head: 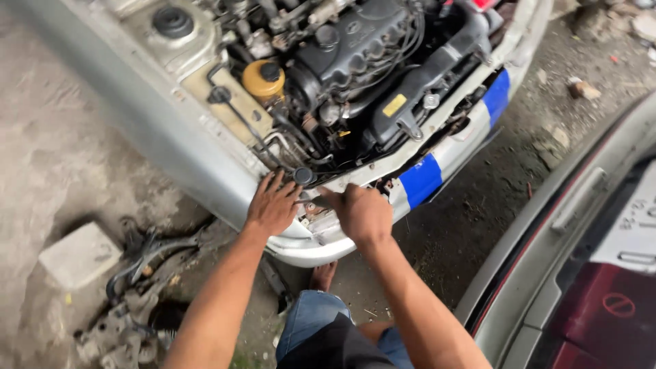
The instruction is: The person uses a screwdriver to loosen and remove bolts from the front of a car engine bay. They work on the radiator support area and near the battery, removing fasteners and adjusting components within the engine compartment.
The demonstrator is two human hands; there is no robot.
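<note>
A yellow fluid reservoir [264,78] sits beside the dark engine cover [355,41]; a concrete block [80,254] lies on the dirt near a bare wheel hub [130,311]; a second car [588,273] stands alongside

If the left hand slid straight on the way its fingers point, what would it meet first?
Probably the small black round cap just past the fingertips of the left hand, at the corner of the engine bay. Depth is unclear, so it may pass over onto the hoses behind.

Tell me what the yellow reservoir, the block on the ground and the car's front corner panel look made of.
Yellow reservoir: likely plastic, smooth, slightly translucent, black cap.
Block: looks like concrete, pale grey, matte, rough-edged.
Front corner panel: probably painted sheet metal, silver with dull sheen.
</note>
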